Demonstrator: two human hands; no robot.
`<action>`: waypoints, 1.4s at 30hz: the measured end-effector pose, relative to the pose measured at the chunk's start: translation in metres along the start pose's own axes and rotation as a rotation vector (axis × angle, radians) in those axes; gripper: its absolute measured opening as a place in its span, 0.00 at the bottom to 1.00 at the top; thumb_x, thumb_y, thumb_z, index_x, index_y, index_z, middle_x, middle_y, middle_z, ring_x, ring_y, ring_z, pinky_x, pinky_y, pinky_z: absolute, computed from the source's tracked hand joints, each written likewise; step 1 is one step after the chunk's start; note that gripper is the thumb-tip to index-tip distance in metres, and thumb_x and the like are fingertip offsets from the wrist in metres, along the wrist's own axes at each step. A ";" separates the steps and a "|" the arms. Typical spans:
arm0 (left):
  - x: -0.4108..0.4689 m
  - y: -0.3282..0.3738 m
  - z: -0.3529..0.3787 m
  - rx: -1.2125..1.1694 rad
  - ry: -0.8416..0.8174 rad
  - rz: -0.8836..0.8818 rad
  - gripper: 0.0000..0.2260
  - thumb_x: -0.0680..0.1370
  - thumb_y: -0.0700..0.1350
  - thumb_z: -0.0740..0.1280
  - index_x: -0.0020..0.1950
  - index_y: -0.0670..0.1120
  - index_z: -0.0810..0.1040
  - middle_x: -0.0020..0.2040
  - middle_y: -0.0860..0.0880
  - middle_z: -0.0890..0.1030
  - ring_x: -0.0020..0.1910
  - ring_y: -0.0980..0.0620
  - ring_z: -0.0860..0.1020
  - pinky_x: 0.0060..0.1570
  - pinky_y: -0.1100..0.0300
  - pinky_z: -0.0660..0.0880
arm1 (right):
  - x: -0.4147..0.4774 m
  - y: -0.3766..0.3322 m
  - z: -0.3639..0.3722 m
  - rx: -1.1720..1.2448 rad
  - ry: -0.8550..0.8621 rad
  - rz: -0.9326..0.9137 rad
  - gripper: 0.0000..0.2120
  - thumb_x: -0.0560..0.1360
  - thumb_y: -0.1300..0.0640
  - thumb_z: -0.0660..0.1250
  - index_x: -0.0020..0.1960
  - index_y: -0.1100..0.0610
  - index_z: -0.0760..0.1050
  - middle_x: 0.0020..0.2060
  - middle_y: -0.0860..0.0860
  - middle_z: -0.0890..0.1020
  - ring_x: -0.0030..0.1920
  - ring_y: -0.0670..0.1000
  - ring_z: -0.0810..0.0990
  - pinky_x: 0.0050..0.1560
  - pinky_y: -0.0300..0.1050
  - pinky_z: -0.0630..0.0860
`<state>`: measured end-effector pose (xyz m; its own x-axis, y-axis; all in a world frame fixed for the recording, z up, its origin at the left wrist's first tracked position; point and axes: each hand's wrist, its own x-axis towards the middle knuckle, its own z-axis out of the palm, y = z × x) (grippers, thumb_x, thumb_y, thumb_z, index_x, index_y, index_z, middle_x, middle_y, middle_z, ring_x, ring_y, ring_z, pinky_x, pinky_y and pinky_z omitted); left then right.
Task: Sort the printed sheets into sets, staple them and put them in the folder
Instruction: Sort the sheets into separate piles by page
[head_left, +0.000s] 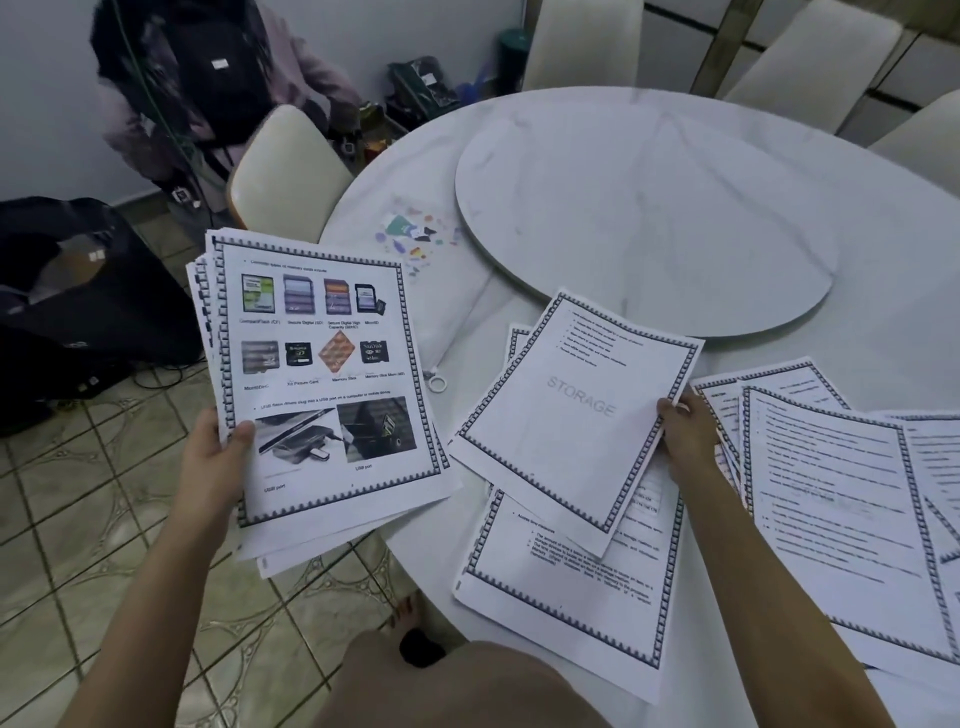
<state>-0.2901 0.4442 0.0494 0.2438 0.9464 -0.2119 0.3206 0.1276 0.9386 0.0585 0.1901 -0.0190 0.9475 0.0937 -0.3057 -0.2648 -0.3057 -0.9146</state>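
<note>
Left of table edge, over tiled floor (104, 519): left hand (213, 462) clamped on stack of printed sheets (322, 384), thumb on top page; colour photos of memory cards, patterned border. Near right on round white table (883, 291): right hand (688, 434), fingers pinched on right edge of STORAGE sheet (576, 410), lying over bordered text pages (566, 566). More sheets (831, 499) fanned far right, overlapping. Raised turntable (644, 218) bare; near table rim crowded with paper.

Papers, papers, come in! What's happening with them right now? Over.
Left hand grips unsorted stack. Right hand pinches STORAGE sheet over table piles. Nothing blocking.
</note>
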 end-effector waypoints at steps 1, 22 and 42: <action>0.000 0.003 0.000 -0.004 0.004 0.014 0.14 0.81 0.38 0.56 0.67 0.40 0.67 0.63 0.41 0.74 0.55 0.47 0.73 0.54 0.52 0.69 | 0.001 0.001 0.000 -0.006 -0.004 0.001 0.10 0.77 0.63 0.61 0.58 0.63 0.73 0.52 0.62 0.79 0.47 0.55 0.76 0.58 0.58 0.75; 0.001 0.053 0.022 -0.117 -0.247 0.142 0.12 0.79 0.37 0.58 0.55 0.51 0.74 0.44 0.59 0.83 0.41 0.65 0.81 0.40 0.69 0.79 | -0.022 0.011 -0.001 -0.058 -0.237 -0.057 0.06 0.78 0.63 0.60 0.53 0.59 0.73 0.40 0.54 0.79 0.35 0.47 0.80 0.38 0.42 0.79; -0.032 -0.023 0.125 0.442 -0.655 -0.016 0.20 0.76 0.32 0.57 0.67 0.45 0.68 0.64 0.44 0.74 0.62 0.44 0.72 0.60 0.54 0.69 | -0.080 0.020 0.013 -0.098 -0.456 0.010 0.14 0.78 0.56 0.62 0.63 0.55 0.72 0.57 0.51 0.79 0.56 0.52 0.79 0.60 0.53 0.75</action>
<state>-0.1909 0.3738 0.0004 0.6814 0.5607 -0.4705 0.6291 -0.1201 0.7680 -0.0245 0.1890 -0.0160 0.7639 0.4905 -0.4193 -0.2343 -0.3946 -0.8885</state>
